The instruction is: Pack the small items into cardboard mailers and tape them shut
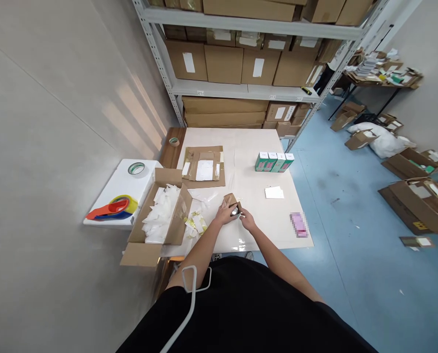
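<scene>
A small brown cardboard box (230,198) is on the table in front of me, with a shiny, dark, rounded thing (235,212) showing at its near end. I cannot make out what that shiny thing is. My left hand (224,214) is closed around the box's left side, fingers over its top. On the right, my right hand (247,220) has its fingers bent and pressed at the box's near right edge. Crumpled clear and yellow packaging (196,224) lies left of my left hand.
An open carton (175,220) of white plastic bags stands at the left, beside a white box (110,189) bearing tape. Flattened cardboard (207,185), green-and-white boxes (274,163), white paper (274,192) and a pink blurred item (299,224) lie on the table (246,147). Shelving (219,88) rises behind.
</scene>
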A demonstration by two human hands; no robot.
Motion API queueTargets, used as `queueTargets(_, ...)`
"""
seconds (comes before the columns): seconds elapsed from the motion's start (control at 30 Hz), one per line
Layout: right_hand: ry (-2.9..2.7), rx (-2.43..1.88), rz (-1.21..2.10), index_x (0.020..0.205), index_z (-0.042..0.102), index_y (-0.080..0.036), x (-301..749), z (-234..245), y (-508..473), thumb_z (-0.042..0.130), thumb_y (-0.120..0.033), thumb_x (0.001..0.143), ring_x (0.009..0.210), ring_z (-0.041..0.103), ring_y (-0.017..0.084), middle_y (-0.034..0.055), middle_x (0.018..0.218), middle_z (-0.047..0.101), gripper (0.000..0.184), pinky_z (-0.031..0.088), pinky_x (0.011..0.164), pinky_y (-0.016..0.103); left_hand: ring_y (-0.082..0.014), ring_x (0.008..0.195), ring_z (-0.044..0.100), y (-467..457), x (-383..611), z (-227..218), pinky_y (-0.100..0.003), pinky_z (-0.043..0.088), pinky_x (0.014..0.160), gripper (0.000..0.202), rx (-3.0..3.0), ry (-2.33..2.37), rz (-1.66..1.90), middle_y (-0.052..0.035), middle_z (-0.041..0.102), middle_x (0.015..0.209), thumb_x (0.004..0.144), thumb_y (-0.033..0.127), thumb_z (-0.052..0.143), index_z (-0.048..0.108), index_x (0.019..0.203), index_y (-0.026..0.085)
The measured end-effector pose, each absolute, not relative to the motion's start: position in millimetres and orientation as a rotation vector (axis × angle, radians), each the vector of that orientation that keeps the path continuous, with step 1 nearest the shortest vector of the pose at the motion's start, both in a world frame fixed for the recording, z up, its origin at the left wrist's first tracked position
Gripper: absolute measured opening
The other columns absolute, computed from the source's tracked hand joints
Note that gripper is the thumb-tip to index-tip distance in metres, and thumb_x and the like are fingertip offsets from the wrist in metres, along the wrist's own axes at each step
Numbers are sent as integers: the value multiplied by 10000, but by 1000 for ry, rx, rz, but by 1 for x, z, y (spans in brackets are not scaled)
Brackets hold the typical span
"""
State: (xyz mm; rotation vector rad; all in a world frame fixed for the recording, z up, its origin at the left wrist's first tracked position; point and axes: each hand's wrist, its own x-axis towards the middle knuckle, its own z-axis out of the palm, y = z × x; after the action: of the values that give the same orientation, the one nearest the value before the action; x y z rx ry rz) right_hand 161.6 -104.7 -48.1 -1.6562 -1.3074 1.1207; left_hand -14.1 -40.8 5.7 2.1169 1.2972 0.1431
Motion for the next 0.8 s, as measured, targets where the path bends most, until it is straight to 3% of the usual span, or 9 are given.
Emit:
queueTargets(0.07, -1326, -1660, 1118, 1347, 680, -255, 163, -48, -104, 530, -136, 748, 1187, 670, 268, 58, 1379, 673, 629, 568, 1051, 472, -385, 1583, 229, -40, -18, -1, -539, 329, 1230, 602, 2029, 1387, 365, -100, 290, 1721, 901, 373, 703, 581, 1482, 271)
queueTargets(0.17, -1319, -1691, 1121, 1360, 669, -244, 162, -48, -106, 528, -127, 742, 1186, 672, 269, 72, 1402, 657, 644, 581, 1034, 467, -281, 1411, 525, -39, -28, -11, -437, 416, 1181, 492, 1696, 1666, 625, -137, 604, 1485, 987, 242, 491, 579, 1469, 197)
queueTargets(0.27, -1360, -1669, 1097, 1403, 636, -268, 160, -46, -109, 524, -119, 738, 1188, 667, 261, 58, 1402, 657, 691, 589, 1021, 454, -249, 1134, 701, -42, -35, -21, -382, 519, 1051, 461, 1469, 1694, 579, -116, 743, 1243, 965, 229, 516, 617, 1412, 184)
queueTargets(0.43, -1440, -1662, 1079, 1498, 557, -274, 160, -42, -115, 519, -133, 764, 1103, 688, 249, 67, 1439, 638, 749, 601, 984, 447, -205, 911, 738, -45, -25, -33, -339, 567, 933, 540, 1433, 1486, 562, -97, 731, 1288, 847, 281, 729, 641, 1374, 205)
queueTargets(0.6, -1472, -1723, 1115, 1616, 387, -288, 161, -39, -116, 520, -153, 809, 959, 702, 192, 76, 1566, 537, 829, 594, 977, 441, -195, 917, 727, -41, -12, -37, -347, 551, 946, 521, 1369, 1533, 604, -96, 726, 1274, 833, 208, 716, 629, 1346, 218)
queueTargets(0.8, -1689, -1651, 1175, 1494, 548, -260, 166, -33, -109, 568, -94, 731, 1369, 562, 274, 71, 1570, 531, 781, 469, 1160, 477, -201, 995, 699, -39, -14, -29, -345, 560, 922, 587, 1316, 1489, 774, -100, 636, 1393, 763, 133, 698, 611, 1333, 238)
